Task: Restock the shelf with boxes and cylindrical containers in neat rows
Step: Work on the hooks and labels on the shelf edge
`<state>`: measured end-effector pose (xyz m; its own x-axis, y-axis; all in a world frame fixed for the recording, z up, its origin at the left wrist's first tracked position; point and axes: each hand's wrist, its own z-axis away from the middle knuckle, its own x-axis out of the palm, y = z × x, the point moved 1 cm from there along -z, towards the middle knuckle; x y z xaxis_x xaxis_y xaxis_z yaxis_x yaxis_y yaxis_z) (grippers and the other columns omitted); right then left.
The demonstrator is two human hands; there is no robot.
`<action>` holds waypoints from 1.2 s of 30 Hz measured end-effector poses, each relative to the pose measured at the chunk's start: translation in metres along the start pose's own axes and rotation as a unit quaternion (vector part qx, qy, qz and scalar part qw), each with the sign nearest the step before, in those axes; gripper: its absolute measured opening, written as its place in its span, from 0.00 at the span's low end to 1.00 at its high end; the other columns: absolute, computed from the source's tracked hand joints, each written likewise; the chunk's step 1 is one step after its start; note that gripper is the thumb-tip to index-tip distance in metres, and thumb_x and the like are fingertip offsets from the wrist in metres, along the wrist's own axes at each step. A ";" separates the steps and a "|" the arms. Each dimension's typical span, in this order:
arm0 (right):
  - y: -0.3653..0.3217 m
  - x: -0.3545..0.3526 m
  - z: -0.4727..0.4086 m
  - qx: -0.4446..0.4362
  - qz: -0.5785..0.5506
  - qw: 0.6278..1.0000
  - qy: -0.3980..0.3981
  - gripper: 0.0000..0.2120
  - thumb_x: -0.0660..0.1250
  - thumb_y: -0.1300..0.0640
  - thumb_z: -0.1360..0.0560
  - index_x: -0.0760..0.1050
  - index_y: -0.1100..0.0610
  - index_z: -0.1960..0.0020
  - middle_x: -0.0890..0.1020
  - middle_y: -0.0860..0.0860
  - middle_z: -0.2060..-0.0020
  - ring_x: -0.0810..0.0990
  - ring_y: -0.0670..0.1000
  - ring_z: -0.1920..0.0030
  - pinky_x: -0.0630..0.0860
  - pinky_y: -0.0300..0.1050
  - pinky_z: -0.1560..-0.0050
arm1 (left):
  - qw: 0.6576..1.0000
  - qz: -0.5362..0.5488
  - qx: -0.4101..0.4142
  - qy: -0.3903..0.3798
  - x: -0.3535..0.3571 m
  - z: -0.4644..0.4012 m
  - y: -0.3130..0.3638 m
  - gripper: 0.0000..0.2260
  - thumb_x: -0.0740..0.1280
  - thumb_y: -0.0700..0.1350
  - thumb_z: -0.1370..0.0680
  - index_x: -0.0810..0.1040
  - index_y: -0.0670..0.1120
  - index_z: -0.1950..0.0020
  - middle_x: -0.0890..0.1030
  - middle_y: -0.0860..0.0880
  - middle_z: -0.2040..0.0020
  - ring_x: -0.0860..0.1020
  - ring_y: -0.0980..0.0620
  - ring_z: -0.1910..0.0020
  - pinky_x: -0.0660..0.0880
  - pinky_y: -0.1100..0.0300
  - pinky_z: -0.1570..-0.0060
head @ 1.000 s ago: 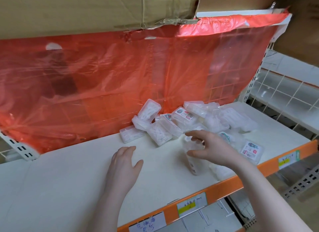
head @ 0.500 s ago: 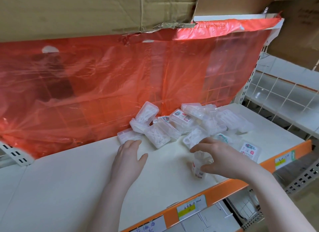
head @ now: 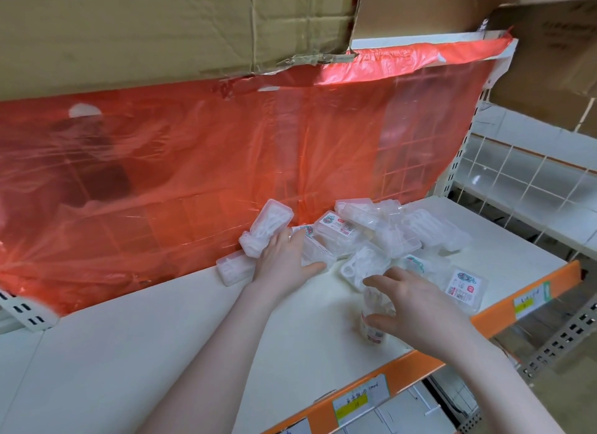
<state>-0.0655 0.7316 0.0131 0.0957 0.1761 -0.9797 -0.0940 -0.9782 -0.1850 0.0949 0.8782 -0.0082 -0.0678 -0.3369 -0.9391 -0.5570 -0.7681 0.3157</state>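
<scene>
Clear plastic everywhere, nothing in rows yet: sorting step. Left hand [head: 284, 260] fingers curl onto a clear rectangular box [head: 315, 256] at the pile's [head: 381, 233] left edge against the red plastic sheet [head: 226, 162]; contact, grip not closed. Right hand [head: 416, 307] thumb and fingers part-wrapped round an upright clear cylindrical container [head: 373, 320] near the shelf's [head: 161, 353] orange front rail [head: 403, 374]; probably holding, blur hides it. Next: pull each clear, align on bare shelf left. Both forearms reach in, palms down.

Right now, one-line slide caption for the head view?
Left hand reaches into jumbled clear boxes; right hand cups a small clear cylinder.
</scene>
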 end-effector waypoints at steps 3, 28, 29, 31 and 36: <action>0.001 -0.001 0.001 -0.004 0.000 1.000 0.003 0.26 0.63 0.41 0.26 0.61 0.43 0.30 0.70 0.44 0.40 0.68 0.46 0.39 0.67 0.39 0.45 | 0.999 0.021 -0.012 -0.030 0.004 -0.012 0.003 0.38 0.66 0.63 0.27 0.55 0.49 0.24 0.56 0.46 0.24 0.55 0.47 0.25 0.58 0.51 0.31; 0.010 -0.002 0.002 0.004 -0.032 0.999 -0.002 0.27 0.64 0.41 0.26 0.62 0.42 0.30 0.70 0.42 0.41 0.70 0.45 0.40 0.69 0.39 0.44 | 0.990 -0.060 0.120 -0.039 -0.001 0.014 -0.016 0.32 0.68 0.60 0.28 0.64 0.53 0.27 0.60 0.55 0.25 0.55 0.56 0.26 0.56 0.59 0.31; 0.009 -0.002 0.002 0.003 -0.032 0.999 -0.002 0.27 0.64 0.41 0.26 0.62 0.42 0.30 0.70 0.42 0.40 0.70 0.45 0.40 0.69 0.39 0.44 | 0.987 -0.075 0.136 -0.045 -0.002 0.010 -0.015 0.31 0.69 0.60 0.28 0.66 0.52 0.29 0.61 0.55 0.26 0.56 0.56 0.26 0.56 0.59 0.32; 0.009 -0.003 0.002 0.004 -0.032 0.999 -0.002 0.27 0.63 0.41 0.26 0.62 0.42 0.30 0.70 0.42 0.40 0.70 0.45 0.40 0.69 0.39 0.44 | 0.980 -0.106 0.159 -0.052 -0.004 0.003 -0.011 0.26 0.69 0.61 0.29 0.72 0.50 0.35 0.68 0.53 0.30 0.62 0.54 0.29 0.60 0.59 0.36; 0.011 -0.003 0.004 0.016 -0.048 0.999 -0.004 0.27 0.64 0.42 0.27 0.62 0.42 0.30 0.70 0.43 0.41 0.70 0.45 0.41 0.70 0.40 0.44 | 0.962 -0.181 0.191 -0.066 -0.008 -0.008 -0.001 0.21 0.70 0.62 0.31 0.72 0.46 0.52 0.75 0.51 0.50 0.72 0.50 0.48 0.60 0.59 0.58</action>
<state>-0.0705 0.7206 0.0135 0.0988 0.2703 -0.9577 -0.1161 -0.9527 -0.2809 0.1020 0.8774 0.0002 0.0978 0.0079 -0.9952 -0.8264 -0.5565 -0.0856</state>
